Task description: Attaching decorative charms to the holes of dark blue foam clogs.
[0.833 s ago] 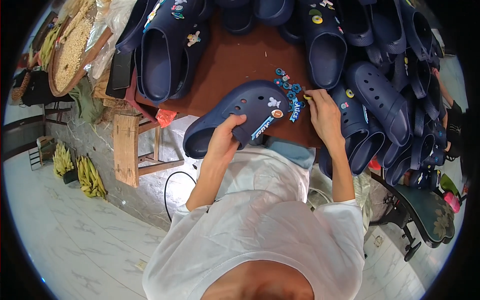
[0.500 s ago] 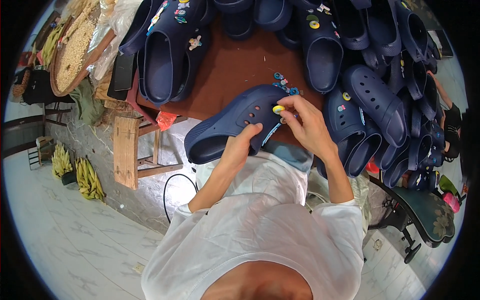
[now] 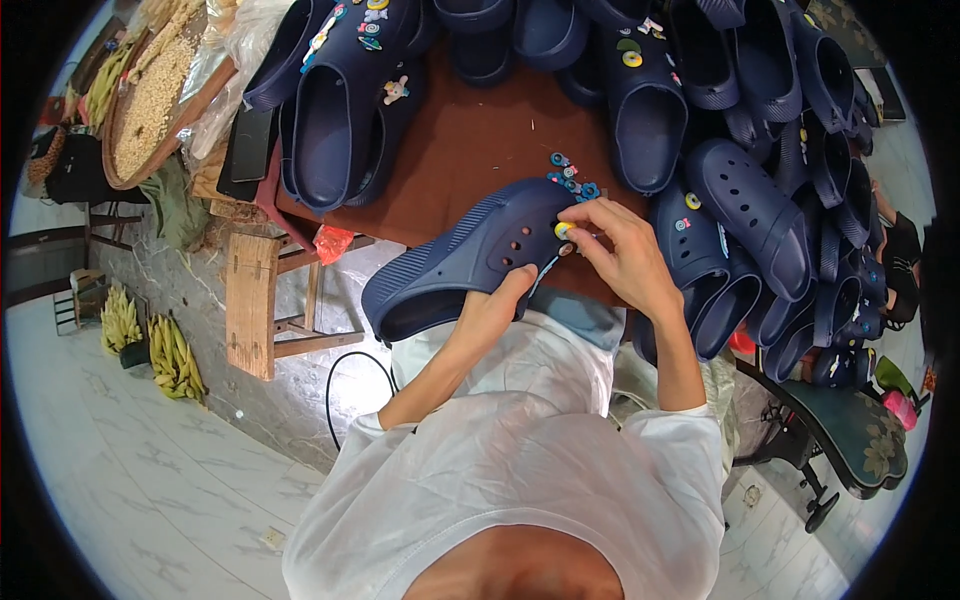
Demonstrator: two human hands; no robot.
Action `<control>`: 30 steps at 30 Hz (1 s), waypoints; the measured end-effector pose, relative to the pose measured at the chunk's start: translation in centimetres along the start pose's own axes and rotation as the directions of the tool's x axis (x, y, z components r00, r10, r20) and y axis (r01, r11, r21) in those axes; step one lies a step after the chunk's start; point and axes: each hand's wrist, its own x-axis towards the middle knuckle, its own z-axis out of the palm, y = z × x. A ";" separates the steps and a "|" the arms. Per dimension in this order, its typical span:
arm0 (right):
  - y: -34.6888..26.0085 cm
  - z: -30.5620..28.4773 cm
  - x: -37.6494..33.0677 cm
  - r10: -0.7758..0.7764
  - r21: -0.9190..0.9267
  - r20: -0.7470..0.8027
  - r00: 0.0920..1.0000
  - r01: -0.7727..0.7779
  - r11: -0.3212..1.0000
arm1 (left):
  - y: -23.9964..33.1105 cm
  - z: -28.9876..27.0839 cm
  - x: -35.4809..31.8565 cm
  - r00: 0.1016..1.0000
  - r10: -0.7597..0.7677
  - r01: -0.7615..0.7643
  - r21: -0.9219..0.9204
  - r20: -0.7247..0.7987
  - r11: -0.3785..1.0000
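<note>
A navy blue clog (image 3: 470,245) with round holes in its upper is held over the near edge of the brown table, its heel toward the left. My left hand (image 3: 490,310) grips it at the foot opening, thumb on the upper and the other fingers hidden inside or behind. Between the thumb and fingers of my right hand (image 3: 625,255) is a small yellow and white shoe charm (image 3: 564,231), pressed against the upper near the toe. A blue strip-shaped charm shows partly along the clog's near side. Several small blue charms (image 3: 572,180) lie on the table just beyond the toe.
Navy clogs, some with charms, crowd the table's far edge and right side (image 3: 750,205). Two more (image 3: 330,130) stand at the left beside a black phone (image 3: 248,145). The brown tabletop (image 3: 480,130) lies between. A wooden stool (image 3: 252,305) stands below left, a green padded chair (image 3: 850,430) right.
The clog has tilted a little, showing more of its ribbed sole edge. My right hand has brought the yellow charm from just above the upper down against it.
</note>
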 end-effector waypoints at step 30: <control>1.5 1.4 0.9 -0.013 0.127 -0.126 0.992 0.029 0.991 | 1.6 -1.4 1.7 0.949 -0.299 0.316 -0.357 0.105 0.879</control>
